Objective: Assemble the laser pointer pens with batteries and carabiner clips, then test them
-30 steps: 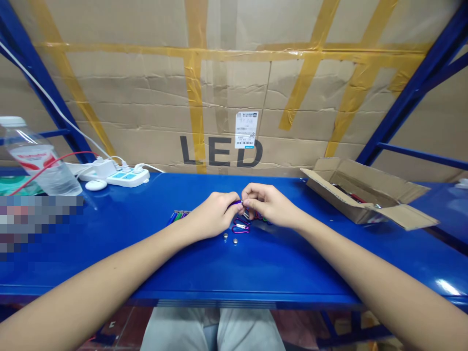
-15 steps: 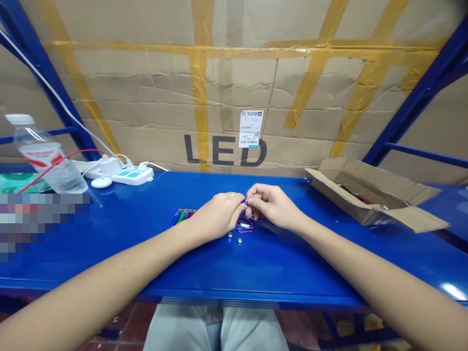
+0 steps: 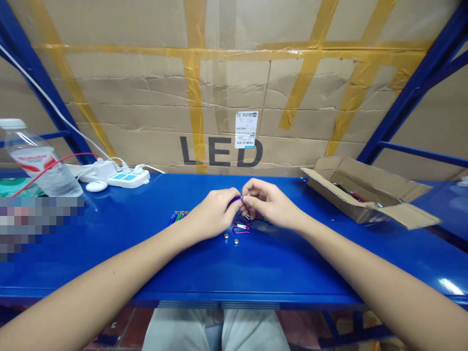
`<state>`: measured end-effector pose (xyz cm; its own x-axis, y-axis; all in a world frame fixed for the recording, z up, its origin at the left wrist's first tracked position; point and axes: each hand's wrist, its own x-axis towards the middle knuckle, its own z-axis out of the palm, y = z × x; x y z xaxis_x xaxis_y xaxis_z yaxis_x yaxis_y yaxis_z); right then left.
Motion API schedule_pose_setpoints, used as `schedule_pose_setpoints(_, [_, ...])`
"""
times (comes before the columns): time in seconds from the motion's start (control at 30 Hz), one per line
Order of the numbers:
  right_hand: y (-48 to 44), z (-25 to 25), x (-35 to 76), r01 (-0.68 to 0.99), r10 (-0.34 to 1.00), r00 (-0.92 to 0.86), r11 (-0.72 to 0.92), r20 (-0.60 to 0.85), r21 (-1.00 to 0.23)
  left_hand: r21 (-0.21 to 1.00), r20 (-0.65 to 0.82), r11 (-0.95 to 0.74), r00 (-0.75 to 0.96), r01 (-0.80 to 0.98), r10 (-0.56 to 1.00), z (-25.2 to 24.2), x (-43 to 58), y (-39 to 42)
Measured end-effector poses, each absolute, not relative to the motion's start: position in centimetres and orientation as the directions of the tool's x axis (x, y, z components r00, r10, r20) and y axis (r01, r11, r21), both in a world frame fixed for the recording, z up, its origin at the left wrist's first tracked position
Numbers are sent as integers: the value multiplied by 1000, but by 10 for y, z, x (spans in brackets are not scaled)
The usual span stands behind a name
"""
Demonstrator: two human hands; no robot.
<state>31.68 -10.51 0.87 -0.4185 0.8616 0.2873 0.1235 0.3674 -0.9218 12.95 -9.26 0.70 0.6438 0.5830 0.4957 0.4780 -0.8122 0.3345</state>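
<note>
Two closed pinches hold one purple tube [image 3: 237, 199]: your left hand [image 3: 216, 212] steadies it, your right hand [image 3: 268, 201] apparently works its tip; the next move likely needs careful alignment.

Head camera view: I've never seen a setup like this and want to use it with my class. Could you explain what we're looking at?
There is no machine here, just a person's two bare hands. The camera is worn on their head, looking forward and down.

The left hand holds a small purple tube; the right hand is at its silvery end, though exactly what it grips is too small to tell.

On the blue table, nearest us, lie two small round metal pieces, with a purple clip just beyond. Coloured tubes show past the left forearm. A bottle and power strip are at left, an open cardboard box at right.
</note>
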Motion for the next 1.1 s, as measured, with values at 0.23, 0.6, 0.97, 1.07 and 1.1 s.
schedule_pose_setpoints(0.23, [-102, 7, 315, 127, 876, -393, 352, 279, -927, 425, 479, -790, 630, 442, 611, 4, 131, -94])
schedule_pose_setpoints(0.6, [-99, 4, 318, 147, 888, -346, 371, 304, -917, 468, 428, -729, 594, 499, 681, 11, 131, -94])
schedule_pose_setpoints(0.97, [-100, -3, 310, 100, 935, -293, 238, 200, -966, 416, 527, -784, 581, 460, 620, 7, 131, -94])
schedule_pose_setpoints(1.07, [-101, 2, 310, 115, 928, -303, 260, 216, -959, 425, 527, -772, 565, 472, 635, 10, 132, -99])
schedule_pose_setpoints(1.1, [-102, 3, 310, 126, 927, -303, 268, 221, -955, 448, 515, -755, 551, 479, 656, 11, 133, -101])
